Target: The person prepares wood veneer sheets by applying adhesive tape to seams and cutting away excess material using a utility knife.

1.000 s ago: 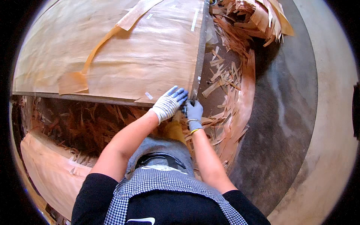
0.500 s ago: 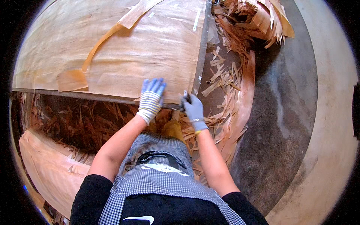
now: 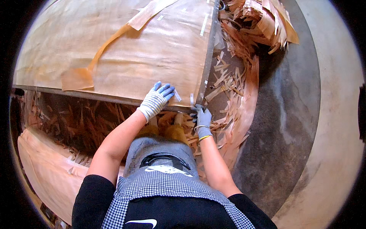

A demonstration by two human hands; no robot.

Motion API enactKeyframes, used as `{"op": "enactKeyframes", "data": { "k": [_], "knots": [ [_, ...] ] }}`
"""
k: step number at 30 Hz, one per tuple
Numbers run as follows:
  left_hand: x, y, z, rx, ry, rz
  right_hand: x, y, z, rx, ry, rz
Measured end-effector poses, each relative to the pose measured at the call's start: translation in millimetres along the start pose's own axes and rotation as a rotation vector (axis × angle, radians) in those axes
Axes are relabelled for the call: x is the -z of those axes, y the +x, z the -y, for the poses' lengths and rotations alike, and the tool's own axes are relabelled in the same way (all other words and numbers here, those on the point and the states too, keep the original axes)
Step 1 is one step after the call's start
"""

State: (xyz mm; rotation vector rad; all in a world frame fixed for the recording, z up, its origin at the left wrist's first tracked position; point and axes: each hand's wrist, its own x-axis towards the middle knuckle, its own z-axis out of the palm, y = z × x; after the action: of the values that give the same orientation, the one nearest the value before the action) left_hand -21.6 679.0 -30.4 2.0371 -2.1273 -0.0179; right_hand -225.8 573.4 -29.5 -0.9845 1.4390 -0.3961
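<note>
A wide, light tan wood veneer sheet (image 3: 126, 68) lies on a table with a dark edge. My left hand (image 3: 155, 101), in a striped white and blue glove, rests flat near the sheet's front edge, fingers stretched out. Right by its fingertips is a short white tape strip (image 3: 177, 95). Another white tape strip (image 3: 191, 100) lies near the sheet's front right corner. My right hand (image 3: 203, 116), in a grey-blue glove, is just below that corner with its fingers bent at the table edge. Whatever its fingers may hold is hidden.
A narrow veneer strip (image 3: 108, 42) with a wider end piece (image 3: 77, 79) lies across the sheet. Veneer scraps (image 3: 227, 82) litter the floor right of the table, near a large scrap bundle (image 3: 263, 23). Curved veneer (image 3: 49, 164) lies at lower left.
My right hand has moved slightly right and down from the corner. The white strip formerly at its fingers now lies on the sheet. My left hand has turned rightward, and another strip shows beside it.
</note>
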Motion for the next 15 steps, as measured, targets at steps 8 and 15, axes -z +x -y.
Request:
{"op": "enactKeyframes", "data": {
  "k": [8, 15],
  "knots": [
    [27, 8, -1, 0.066, -0.281, -0.025, -6, 1, 50, 0.026, 0.315, 0.309],
    [33, 17, 12, 0.144, -0.476, -0.021, -10, -4, 43, 0.027, -0.059, 0.172]
  ]
}}
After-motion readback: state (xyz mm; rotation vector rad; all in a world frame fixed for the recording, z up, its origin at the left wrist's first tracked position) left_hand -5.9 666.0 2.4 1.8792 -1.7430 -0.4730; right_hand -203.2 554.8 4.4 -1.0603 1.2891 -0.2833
